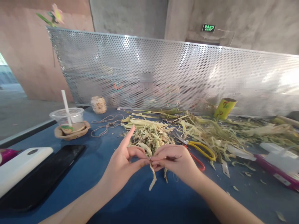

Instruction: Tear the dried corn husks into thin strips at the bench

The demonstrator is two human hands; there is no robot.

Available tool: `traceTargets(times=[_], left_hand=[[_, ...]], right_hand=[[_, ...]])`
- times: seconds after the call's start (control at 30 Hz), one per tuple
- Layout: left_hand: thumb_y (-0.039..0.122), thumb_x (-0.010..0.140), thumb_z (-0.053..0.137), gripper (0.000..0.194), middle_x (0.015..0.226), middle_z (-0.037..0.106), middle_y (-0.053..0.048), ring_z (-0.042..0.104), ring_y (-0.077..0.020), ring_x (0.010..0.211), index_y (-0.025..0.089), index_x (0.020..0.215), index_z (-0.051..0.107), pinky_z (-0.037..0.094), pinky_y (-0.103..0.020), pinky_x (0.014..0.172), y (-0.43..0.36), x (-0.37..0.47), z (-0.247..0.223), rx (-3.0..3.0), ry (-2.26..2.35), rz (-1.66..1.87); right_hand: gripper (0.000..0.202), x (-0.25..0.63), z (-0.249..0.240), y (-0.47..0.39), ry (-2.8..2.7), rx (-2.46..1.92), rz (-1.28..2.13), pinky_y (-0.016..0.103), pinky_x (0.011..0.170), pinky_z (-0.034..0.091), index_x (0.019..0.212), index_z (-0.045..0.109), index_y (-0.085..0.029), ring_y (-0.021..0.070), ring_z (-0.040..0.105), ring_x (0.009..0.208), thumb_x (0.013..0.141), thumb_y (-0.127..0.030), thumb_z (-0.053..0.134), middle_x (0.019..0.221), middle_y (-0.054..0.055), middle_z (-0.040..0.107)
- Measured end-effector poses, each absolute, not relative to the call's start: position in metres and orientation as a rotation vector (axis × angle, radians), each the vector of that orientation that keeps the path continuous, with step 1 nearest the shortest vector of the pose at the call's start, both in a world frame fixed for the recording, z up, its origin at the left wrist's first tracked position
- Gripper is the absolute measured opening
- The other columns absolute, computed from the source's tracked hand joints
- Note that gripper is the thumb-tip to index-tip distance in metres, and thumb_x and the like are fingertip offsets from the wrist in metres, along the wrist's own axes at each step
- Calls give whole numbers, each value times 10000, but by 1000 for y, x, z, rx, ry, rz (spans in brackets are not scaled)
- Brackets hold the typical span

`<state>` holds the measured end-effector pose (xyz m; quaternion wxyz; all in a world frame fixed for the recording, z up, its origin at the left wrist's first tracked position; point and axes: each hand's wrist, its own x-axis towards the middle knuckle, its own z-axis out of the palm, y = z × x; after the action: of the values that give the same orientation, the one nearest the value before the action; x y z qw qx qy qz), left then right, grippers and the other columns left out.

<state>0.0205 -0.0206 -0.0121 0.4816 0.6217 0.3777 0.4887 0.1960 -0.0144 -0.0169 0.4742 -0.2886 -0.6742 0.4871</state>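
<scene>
Both hands meet at the middle of the blue table, fingertips together. My left hand point(127, 158) pinches a pale strip of dry husk point(153, 180) between thumb and a bent finger, its index finger pointing up. Opposite it, my right hand point(174, 157) has its fingers closed on the same strip, right by the left fingertips. The strip's ends hang below the hands. Just behind them lies a heap of knotted, curled husk pieces point(151, 133). Scissors with yellow and red handles point(203, 149) rest right of my right hand, partly hidden by it.
At the left are a plastic cup with a straw point(72, 118), a black phone point(44, 174), a white device point(23, 166), twine point(107, 124) and a small woven jar point(98, 105). Loose husks point(210, 130), a yellow tube point(224, 109) and a purple glue gun point(275, 171) lie right. Perforated metal screen point(163, 68) behind.
</scene>
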Motion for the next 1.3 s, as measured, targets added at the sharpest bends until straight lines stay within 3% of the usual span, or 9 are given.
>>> traceTargets(times=[0.07, 0.27, 0.47, 0.63, 0.87, 1.03, 1.13, 1.3], left_hand=[[244, 723, 657, 1009, 606, 646, 41, 582, -161, 770, 176, 1401, -87, 417, -319, 804, -20, 20, -13, 1515, 917, 1191], [276, 727, 635, 1006, 733, 671, -6, 617, -184, 774, 181, 1396, -110, 452, -343, 757, -17, 19, -16, 1499, 992, 1115], [253, 705, 662, 996, 669, 633, 22, 600, -154, 655, 182, 1395, -53, 458, -296, 636, -16, 22, -16, 1402, 986, 1103], [240, 735, 632, 941, 677, 625, 21, 587, -140, 582, 194, 1390, -42, 473, -284, 566, -20, 26, -15, 1411, 960, 1157], [187, 778, 566, 850, 708, 573, 34, 603, -139, 643, 265, 1390, -19, 496, -280, 597, -25, 30, -17, 1544, 955, 1266], [227, 715, 647, 977, 875, 588, -24, 603, -170, 725, 266, 1386, -63, 504, -301, 581, -25, 28, -13, 1492, 949, 1132], [229, 716, 641, 949, 929, 609, -54, 605, -191, 798, 234, 1394, -22, 504, -317, 629, -24, 26, -11, 1476, 950, 1096], [255, 747, 605, 882, 869, 645, -34, 596, -177, 803, 231, 1403, 16, 500, -310, 668, -22, 25, -12, 1549, 999, 1152]], right_hand=[[79, 196, -17, -15, -1716, -754, 1077, 253, 573, 583, 712, 688, -202, 124, 651, 605, 746, -234, 624, 731, 19, 629], [154, 197, -20, -19, -2112, -758, 298, 275, 727, 526, 849, 628, -192, 156, 616, 804, 856, -192, 474, 851, 75, 640], [201, 194, -23, -19, -2195, -791, 24, 274, 702, 507, 814, 579, -175, 159, 597, 767, 885, -160, 391, 819, 81, 621], [150, 192, -26, -18, -2103, -864, 225, 254, 662, 501, 748, 558, -187, 150, 598, 743, 853, -163, 453, 793, 60, 618], [62, 185, -30, -10, -1676, -999, 824, 256, 599, 512, 668, 548, -186, 133, 616, 604, 715, -186, 589, 669, 10, 613], [20, 184, -26, -12, -1592, -1008, 898, 249, 560, 490, 653, 583, -181, 134, 607, 607, 669, -179, 595, 677, 12, 628], [34, 185, -23, -12, -1538, -1028, 948, 242, 551, 473, 663, 591, -181, 129, 605, 602, 661, -201, 619, 681, 6, 643], [396, 186, -19, -9, -1433, -944, 1114, 263, 582, 473, 994, 566, -210, 142, 615, 609, 618, -224, 690, 653, -22, 668]])
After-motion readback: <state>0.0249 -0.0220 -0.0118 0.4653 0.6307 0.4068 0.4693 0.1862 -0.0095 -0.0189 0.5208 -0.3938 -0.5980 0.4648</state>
